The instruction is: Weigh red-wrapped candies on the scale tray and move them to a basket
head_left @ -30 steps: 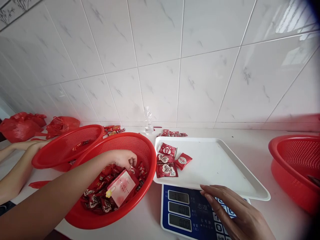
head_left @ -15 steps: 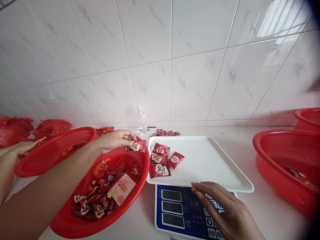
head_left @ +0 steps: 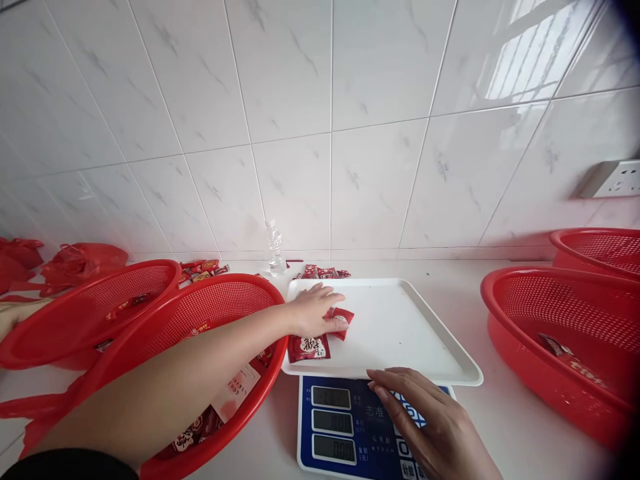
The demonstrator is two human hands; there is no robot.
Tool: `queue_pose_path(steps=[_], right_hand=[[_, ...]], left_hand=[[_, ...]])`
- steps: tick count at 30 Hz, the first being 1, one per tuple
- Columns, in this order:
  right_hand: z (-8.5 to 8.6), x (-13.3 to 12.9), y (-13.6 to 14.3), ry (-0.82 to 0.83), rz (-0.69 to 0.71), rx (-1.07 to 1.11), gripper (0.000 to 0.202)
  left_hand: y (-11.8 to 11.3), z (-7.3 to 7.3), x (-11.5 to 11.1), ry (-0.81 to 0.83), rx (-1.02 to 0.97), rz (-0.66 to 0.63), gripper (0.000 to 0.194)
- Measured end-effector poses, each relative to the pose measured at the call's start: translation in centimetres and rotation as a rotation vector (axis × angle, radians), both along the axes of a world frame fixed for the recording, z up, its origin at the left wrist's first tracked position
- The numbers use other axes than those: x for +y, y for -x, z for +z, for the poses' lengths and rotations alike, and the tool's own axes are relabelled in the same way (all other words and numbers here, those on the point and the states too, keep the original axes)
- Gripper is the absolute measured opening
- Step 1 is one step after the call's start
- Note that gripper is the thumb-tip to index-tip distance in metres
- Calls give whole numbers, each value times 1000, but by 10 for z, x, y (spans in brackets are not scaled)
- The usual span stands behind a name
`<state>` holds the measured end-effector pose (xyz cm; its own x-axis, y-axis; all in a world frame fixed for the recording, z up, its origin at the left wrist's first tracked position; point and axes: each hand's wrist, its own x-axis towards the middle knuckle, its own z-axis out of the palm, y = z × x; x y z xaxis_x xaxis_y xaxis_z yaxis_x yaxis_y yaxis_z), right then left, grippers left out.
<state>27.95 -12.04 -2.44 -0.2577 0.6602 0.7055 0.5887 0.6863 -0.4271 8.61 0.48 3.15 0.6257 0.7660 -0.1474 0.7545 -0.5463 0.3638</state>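
My left hand (head_left: 316,310) reaches across the red basket (head_left: 273,393) onto the white tray (head_left: 400,327). Its fingers are spread over small red wrapped candies, and the palm side is hidden. One red candy packet (head_left: 342,323) shows by the thumb, and another candy packet (head_left: 310,348) with white lettering lies just below the hand. My right hand (head_left: 425,413) hovers at the tray's front edge, over the blue weighing scale (head_left: 370,430), fingers stretched out and nothing in them. Red candies and a pink card (head_left: 237,390) lie in the basket, partly behind my left forearm.
A second red basket (head_left: 90,320) stands at the left, with another person's arm (head_left: 15,317) beside it. Red bags (head_left: 83,265) sit behind. A clear bottle (head_left: 275,250) stands near the wall. At the right are more red baskets (head_left: 520,333) and a wall socket (head_left: 613,179).
My left hand has moved right, from the basket's rim onto the tray, and its fingers have spread. The candy packet it held no longer shows in its fingers. The camera view has turned right.
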Motion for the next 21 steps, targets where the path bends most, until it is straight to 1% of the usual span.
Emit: queue_pose_path(steps=[3,5,6,9,10,12,14,15,16,18,21], right_hand=[[0,0,1,4,4,2,18],[1,1,1,11,6,-3,19],[1,1,1,13,7,-3,19],[3,0,1,14,10,-2,20],[3,0,1,14,9,-1,20],[3,0,1,19,5,-5,20],[2,0,1,26,1,-11,20],[2,0,1,27,-1,-12,20],[2,0,1,27,-1,-12,20],[1,0,0,26,3,-12,20],[0,0,1,32,13,-15,19]], left_hand=[[-8,-1,-6,66,141,-68,69],[-7,3,-10,94,137,-116,69],[-5,7,-11,118,118,-140,65],[5,15,-10,177,11,-177,41],[9,16,-7,162,-45,-156,35],[18,15,-2,56,-127,-62,29],[26,10,4,-54,-127,5,28],[28,8,6,-85,-110,15,27],[30,5,6,-95,-95,16,25],[29,2,4,-67,-89,24,20],[22,2,-3,-16,-63,33,19]])
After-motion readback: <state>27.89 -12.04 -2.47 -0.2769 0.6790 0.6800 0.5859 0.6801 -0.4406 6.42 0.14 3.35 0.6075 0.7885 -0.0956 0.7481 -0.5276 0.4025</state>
